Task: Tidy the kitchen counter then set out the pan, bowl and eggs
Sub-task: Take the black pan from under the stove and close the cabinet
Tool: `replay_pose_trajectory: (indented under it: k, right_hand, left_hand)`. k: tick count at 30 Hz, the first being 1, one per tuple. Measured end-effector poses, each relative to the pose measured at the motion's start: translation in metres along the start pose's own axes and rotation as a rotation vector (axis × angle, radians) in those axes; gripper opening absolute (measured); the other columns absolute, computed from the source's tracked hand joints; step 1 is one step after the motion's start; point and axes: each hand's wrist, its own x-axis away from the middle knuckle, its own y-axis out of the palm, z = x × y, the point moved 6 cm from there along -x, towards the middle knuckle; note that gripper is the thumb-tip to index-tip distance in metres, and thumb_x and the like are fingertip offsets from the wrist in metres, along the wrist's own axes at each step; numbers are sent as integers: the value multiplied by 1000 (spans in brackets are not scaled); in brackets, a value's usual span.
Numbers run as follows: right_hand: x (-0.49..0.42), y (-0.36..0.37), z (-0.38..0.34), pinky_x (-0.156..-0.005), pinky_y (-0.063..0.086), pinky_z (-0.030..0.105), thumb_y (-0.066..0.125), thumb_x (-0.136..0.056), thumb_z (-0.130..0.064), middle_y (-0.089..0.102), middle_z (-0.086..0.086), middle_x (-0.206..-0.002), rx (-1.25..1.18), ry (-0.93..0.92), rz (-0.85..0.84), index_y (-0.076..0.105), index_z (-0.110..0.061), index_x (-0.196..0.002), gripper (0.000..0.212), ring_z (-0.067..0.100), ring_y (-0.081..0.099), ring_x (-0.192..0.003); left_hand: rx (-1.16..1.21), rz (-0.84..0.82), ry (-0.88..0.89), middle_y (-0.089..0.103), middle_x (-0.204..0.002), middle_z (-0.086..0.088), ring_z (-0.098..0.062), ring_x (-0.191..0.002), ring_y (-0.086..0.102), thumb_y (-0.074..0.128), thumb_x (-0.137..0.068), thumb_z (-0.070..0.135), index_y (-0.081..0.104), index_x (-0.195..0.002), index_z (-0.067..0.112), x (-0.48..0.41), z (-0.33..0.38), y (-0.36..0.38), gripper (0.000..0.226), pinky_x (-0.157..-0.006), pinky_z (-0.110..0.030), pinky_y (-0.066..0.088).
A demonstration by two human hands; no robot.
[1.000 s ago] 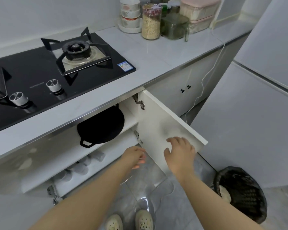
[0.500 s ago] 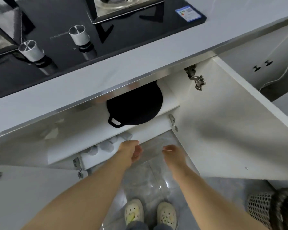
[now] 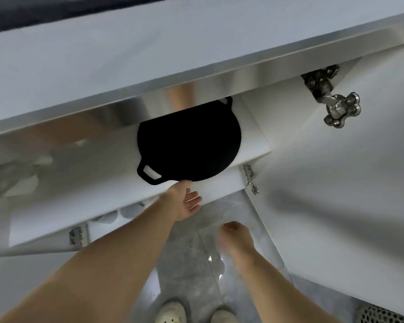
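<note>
A flat black round pan (image 3: 189,141) with two small loop handles lies on the upper shelf (image 3: 254,145) of the open under-counter cabinet. Its far part is hidden under the counter edge. My left hand (image 3: 184,201) reaches up with relaxed fingers, and its fingertips touch the pan's near rim beside the loop handle. My right hand (image 3: 236,236) hangs lower over the floor, blurred, fingers loosely curled, holding nothing. No bowl or eggs are in view.
The white counter (image 3: 149,54) with its steel edge overhangs the cabinet. Open cabinet doors stand at the right (image 3: 348,194) and the lower left (image 3: 21,276). Pale cups (image 3: 128,210) sit on the lower shelf. A mesh waste bin (image 3: 383,315) stands at bottom right.
The view has moved closer and lower toward the cabinet. My left hand rose from the lower shelf front to the pan's rim. My right hand dropped lower.
</note>
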Motion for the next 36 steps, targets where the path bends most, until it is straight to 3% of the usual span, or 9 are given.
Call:
replay_pose_trajectory:
  k: [5, 12, 18, 20, 23, 26, 29, 32, 36]
  right_hand:
    - [-13, -14, 4, -50, 19, 27, 37, -80, -2, 40, 8, -74, 54, 39, -10, 42, -14, -72, 15, 21, 36, -67]
    - [-10, -30, 3, -38, 30, 12, 37, -95, -3, 44, 4, -69, -136, 138, -52, 52, -6, -94, 16, 14, 39, -56]
    - [6, -20, 3, -55, 35, 24, 40, -99, -24, 57, 13, -66, -397, 248, -74, 54, -5, -92, 25, 20, 42, -56]
    - [16, -21, -2, -81, 49, 35, 35, -99, -41, 71, 19, -83, -507, 229, -72, 59, -7, -93, 42, 23, 52, -70]
    - [34, -20, -19, -94, 42, 34, 29, -96, -55, 66, 8, -106, -740, 136, -190, 58, -13, -113, 54, 23, 60, -103]
    - [58, -22, -33, -91, 44, 32, 43, -97, -40, 63, 4, -111, -903, 100, -247, 51, -17, -124, 36, 21, 60, -108]
    - [86, -30, -29, -85, 47, 33, 50, -95, -8, 63, 2, -103, -897, 119, -162, 54, -20, -114, 23, 17, 62, -90]
    - [123, -32, -19, -81, 49, 32, 50, -94, -1, 62, 7, -102, -911, 141, -192, 58, -12, -104, 18, 19, 61, -89]
    - [168, -29, -5, -80, 50, 33, 52, -93, -1, 62, 13, -107, -862, 198, -200, 54, -4, -118, 26, 20, 61, -85]
  left_hand:
    - [248, -48, 20, 55, -128, -16, -25, -121, 54, 47, -98, 21, 46, -128, -3, -14, 12, 34, 38, -97, -39, 43]
    - [235, -45, 74, 60, -120, -15, -26, -116, 58, 42, -100, 20, 50, -124, 2, -15, 1, 40, 31, -91, -37, 46]
    - [115, -83, 244, 70, -62, -8, -17, -59, 70, 48, -97, 14, 59, -89, -1, 11, -18, 2, 20, -75, -35, 55]
    - [31, -79, 295, 69, -58, -5, -13, -53, 68, 48, -96, 13, 61, -84, 3, 32, -26, -11, 20, -64, -26, 58]
    - [-48, -113, 372, 67, -59, -4, -13, -52, 65, 47, -96, 9, 63, -85, 5, 66, -36, -21, 20, -56, -20, 55]
    - [-83, -142, 402, 65, -57, -5, -13, -50, 62, 46, -96, 7, 64, -81, 4, 99, -44, -28, 23, -56, -20, 53]
    - [-82, -157, 369, 64, -55, -6, -13, -47, 61, 48, -95, 7, 64, -84, 4, 133, -52, -34, 20, -52, -20, 52]
    - [-56, -119, 323, 65, -55, -8, -15, -47, 62, 47, -95, 6, 63, -85, 1, 168, -67, -45, 20, -50, -21, 53]
    - [34, -17, 292, 69, -77, -12, -22, -71, 68, 41, -98, 9, 59, -99, 3, 207, -84, -61, 19, -73, -32, 55]
